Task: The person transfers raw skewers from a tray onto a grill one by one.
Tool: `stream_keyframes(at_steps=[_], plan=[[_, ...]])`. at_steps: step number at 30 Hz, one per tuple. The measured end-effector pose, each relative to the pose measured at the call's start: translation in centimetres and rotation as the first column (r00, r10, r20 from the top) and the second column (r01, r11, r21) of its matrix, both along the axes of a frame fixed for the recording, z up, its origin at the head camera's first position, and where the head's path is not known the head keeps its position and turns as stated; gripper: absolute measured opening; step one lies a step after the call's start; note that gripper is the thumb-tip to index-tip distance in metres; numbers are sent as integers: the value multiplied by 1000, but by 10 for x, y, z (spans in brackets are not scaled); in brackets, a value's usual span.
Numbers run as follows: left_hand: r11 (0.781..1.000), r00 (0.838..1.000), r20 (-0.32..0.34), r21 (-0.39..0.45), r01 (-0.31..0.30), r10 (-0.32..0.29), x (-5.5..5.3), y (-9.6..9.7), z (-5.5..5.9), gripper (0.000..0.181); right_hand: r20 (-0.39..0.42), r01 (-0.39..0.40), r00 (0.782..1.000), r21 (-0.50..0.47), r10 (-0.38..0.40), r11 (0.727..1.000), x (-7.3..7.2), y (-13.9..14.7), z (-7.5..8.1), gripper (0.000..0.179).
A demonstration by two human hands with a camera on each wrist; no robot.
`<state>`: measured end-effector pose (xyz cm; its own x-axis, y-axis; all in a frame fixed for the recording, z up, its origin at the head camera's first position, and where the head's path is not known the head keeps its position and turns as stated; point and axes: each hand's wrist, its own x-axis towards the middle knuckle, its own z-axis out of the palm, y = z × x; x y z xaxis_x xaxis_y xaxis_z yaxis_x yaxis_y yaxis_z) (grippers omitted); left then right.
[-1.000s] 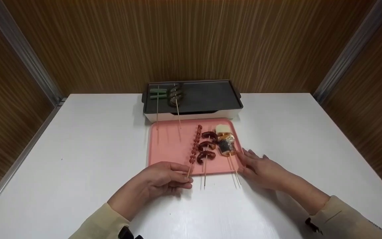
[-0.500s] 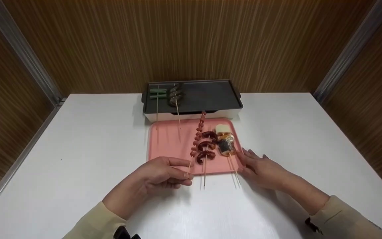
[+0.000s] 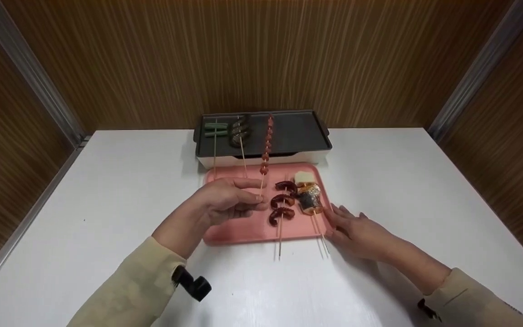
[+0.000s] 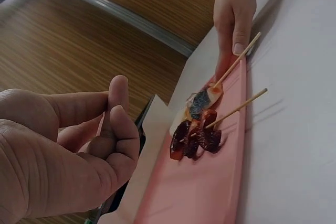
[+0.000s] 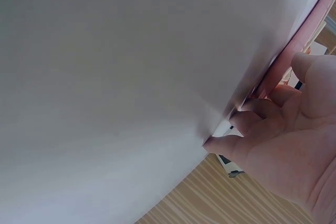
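My left hand pinches the bare stick end of a skewer of small red pieces, raised over the pink tray. Its upper part overlaps the black griddle in the head view. In the left wrist view my fingers hide the stick. My right hand rests at the tray's right edge, fingers fairly straight, thumb by the rim. On the tray lie a skewer of dark red-brown curled pieces and a skewer with a white piece and a dark-skinned chunk, their sticks jutting over the front rim.
At the griddle's left side lie a skewer of green stalks and a skewer of dark, ridged pieces, sticks hanging past its front edge. The griddle's white base stands right behind the tray. Wood-grain panels enclose the white table.
My left hand has lifted the skewer of red pieces off the tray and carried it up and away from me, toward the griddle. The right hand has stayed at the tray's edge.
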<state>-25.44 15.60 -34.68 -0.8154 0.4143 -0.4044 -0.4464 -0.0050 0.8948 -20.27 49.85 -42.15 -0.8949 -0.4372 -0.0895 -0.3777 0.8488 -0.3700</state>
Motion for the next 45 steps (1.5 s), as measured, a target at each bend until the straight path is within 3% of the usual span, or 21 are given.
stream_keyframes(at_steps=[10, 20, 30, 45], plan=[[995, 996, 47, 59, -76, 74, -49, 23, 0, 45, 7, 6, 1000, 6, -6, 1000, 0, 0, -1, 69], [986, 985, 73, 52, -158, 154, -78, 36, 2, 52, 19, 11, 1000, 16, -12, 1000, -1, 0, 2, 69], [983, 979, 84, 11, -186, 184, -87, 47, -1, 53, 8, 6, 1000, 8, -6, 1000, 0, 0, 2, 69], [984, 978, 104, 0, -180, 179, -90, 48, -1, 60, 8, 9, 1000, 7, -9, 1000, -2, -2, 1, 68]])
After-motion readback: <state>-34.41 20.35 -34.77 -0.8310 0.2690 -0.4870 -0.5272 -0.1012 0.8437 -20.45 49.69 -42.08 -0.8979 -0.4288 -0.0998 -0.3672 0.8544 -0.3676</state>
